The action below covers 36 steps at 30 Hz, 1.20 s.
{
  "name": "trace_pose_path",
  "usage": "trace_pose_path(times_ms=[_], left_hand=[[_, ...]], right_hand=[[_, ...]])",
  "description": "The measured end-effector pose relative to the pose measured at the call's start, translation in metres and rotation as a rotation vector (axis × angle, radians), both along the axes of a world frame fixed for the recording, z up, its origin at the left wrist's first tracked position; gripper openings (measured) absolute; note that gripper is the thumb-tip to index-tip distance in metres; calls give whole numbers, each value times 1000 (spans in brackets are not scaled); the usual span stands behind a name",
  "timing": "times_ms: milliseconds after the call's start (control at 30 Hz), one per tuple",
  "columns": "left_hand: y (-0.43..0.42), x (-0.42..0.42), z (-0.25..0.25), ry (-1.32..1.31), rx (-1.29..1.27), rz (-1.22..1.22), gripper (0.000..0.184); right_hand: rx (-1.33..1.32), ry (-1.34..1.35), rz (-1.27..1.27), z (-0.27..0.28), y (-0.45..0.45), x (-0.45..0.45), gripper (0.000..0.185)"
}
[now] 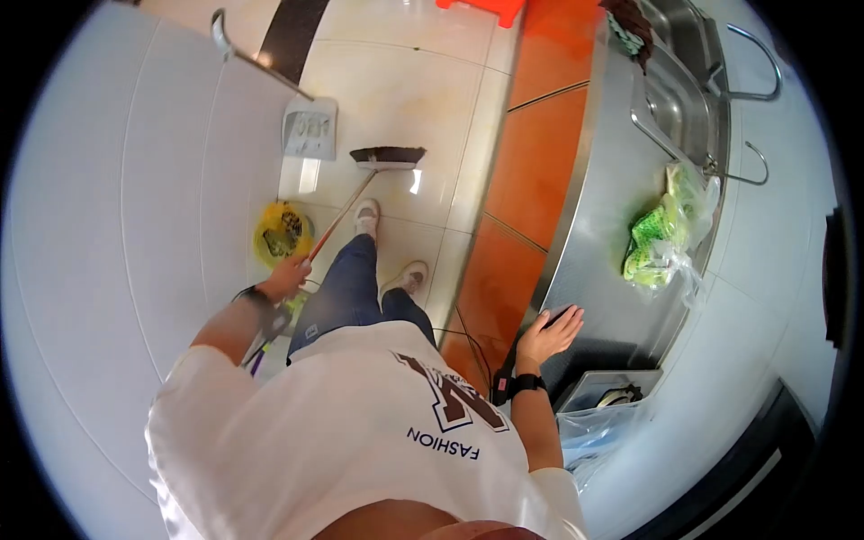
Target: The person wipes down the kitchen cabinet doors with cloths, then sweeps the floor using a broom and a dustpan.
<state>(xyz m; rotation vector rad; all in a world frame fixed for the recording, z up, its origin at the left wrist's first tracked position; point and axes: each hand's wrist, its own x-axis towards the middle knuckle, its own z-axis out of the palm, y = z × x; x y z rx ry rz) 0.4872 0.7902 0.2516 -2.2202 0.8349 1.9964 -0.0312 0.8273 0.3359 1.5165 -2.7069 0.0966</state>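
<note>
My left hand (pixel 286 277) is closed around the handle of a broom (pixel 340 214). The broom's dark bristle head (pixel 389 158) rests on the tiled floor in front of my feet. My right hand (pixel 551 335) lies with its fingers stretched out at the edge of the steel counter (pixel 589 270). Something dark shows beside those fingers; I cannot make out what it is. A long-handled dustpan (pixel 310 129) stands by the left wall, with bits of debris in its pan. Near my left hand is a small bin lined with a yellow bag (pixel 282 234).
Orange cabinets (pixel 504 180) run along the right under the counter. Green produce in a clear plastic bag (pixel 661 238) lies near the sink (pixel 670 103). A dark cloth (pixel 630 31) hangs at the sink's far end. A red plastic item (pixel 486 9) stands on the floor ahead.
</note>
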Motion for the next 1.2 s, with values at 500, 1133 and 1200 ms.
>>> trace_pose_path(times_ms=[500, 1133, 1200], left_hand=[[29, -69, 2, 176, -326, 169, 54], [64, -15, -56, -22, -273, -30, 45], [6, -41, -88, 34, -323, 82, 39]], right_hand=[[-15, 53, 1, -15, 10, -7, 60], [-48, 77, 4, -20, 12, -5, 59], [-43, 100, 27, -22, 13, -8, 59]])
